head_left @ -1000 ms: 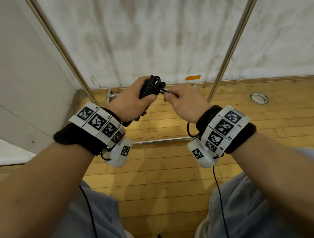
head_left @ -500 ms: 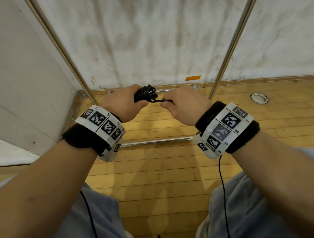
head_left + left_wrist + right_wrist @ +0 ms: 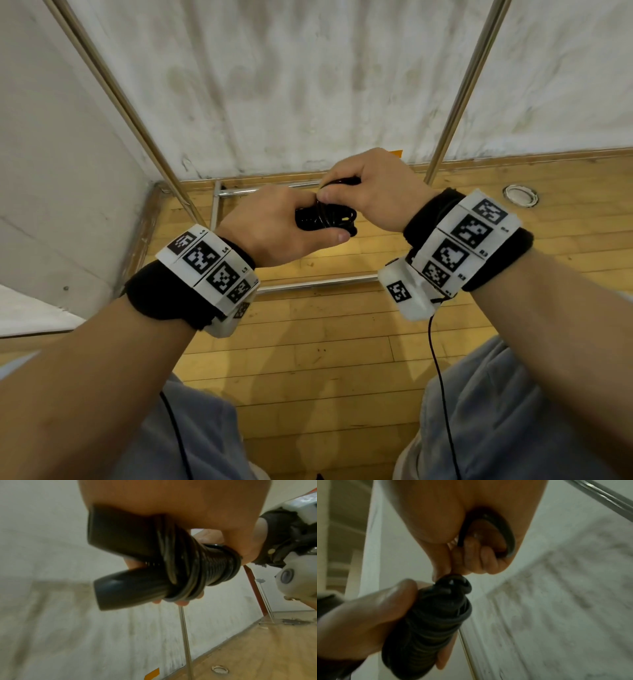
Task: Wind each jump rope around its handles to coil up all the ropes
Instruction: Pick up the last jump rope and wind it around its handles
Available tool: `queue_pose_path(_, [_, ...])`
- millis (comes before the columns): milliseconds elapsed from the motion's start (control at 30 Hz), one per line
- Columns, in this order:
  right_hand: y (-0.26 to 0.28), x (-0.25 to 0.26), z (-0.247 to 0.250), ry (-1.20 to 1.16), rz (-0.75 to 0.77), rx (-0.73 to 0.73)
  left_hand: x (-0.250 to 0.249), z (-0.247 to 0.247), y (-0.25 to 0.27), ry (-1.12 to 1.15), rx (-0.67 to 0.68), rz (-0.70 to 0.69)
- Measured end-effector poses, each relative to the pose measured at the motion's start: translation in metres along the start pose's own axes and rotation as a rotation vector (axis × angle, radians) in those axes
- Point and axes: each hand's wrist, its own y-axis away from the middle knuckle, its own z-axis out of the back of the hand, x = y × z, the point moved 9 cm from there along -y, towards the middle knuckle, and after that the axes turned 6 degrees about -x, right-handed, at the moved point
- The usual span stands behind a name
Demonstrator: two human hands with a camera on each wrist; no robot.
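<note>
Right in front of the chest, the left hand grips the pair of black plastic handles bundled in tight black cord coils. The right hand has moved up over the bundle, pinching the last short loop, so this rope's nearly done. Beyond are chrome rack poles and a grubby white wall; nothing's blocking.

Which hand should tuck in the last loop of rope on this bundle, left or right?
Right, probably. The right hand already pinches the loose loop just above the handles. The left hand grips the wound bundle, so letting go might loosen the coils.
</note>
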Motion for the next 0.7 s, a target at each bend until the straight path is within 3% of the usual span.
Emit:
queue_pose_path(200, [-0.006, -0.016, 0.01, -0.402, -0.135, -0.088, -0.013, 0.003, 0.005, 0.4, -0.022, 0.023])
queue_pose_path(367, [-0.008, -0.027, -0.013, -0.806, -0.279, 0.024, -0.021, 0.016, 0.004, 0.673, -0.08, 0.006])
queue_pose_path(500, [-0.008, -0.03, -0.02, -0.852, -0.315, -0.04, -0.018, 0.021, 0.001, 0.756, -0.107, 0.033])
queue_pose_path(700, [-0.007, -0.029, -0.019, -0.714, -0.323, -0.153, -0.014, 0.018, -0.003, 0.83, -0.024, 0.085])
